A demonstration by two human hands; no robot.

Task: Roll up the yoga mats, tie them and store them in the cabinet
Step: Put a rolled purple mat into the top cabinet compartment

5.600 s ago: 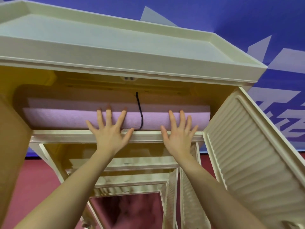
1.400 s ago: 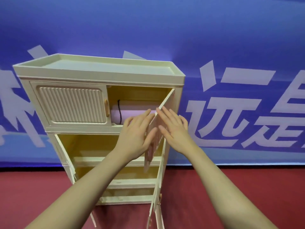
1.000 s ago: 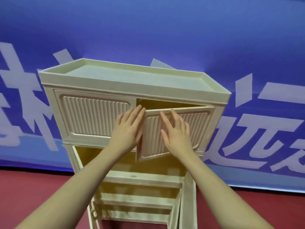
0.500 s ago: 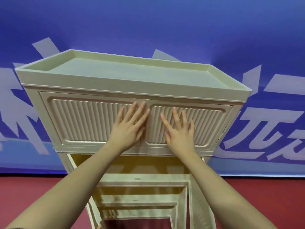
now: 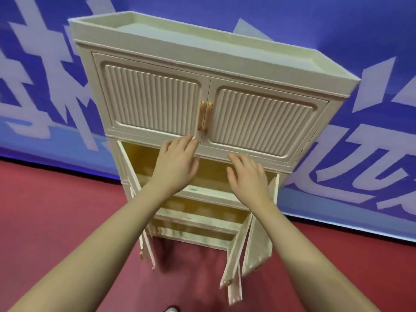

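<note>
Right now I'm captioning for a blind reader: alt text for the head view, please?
Two bare hands, left hand and right hand, hover open just below the closed top doors of a cream cabinet. Its lower doors hang open over a red floor.

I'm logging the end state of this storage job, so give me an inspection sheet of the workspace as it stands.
Surface: red floor, bare where seen.
Job's things: cream cabinet; both top doors shut, orange handles side by side; lower doors hanging open; no mat visible.
Clutter: nothing seen.
Grippers: left hand and right hand open, holding nothing, below the top doors.
Cables: nothing seen.
Surroundings: blue wall banner with pale lettering.
</note>
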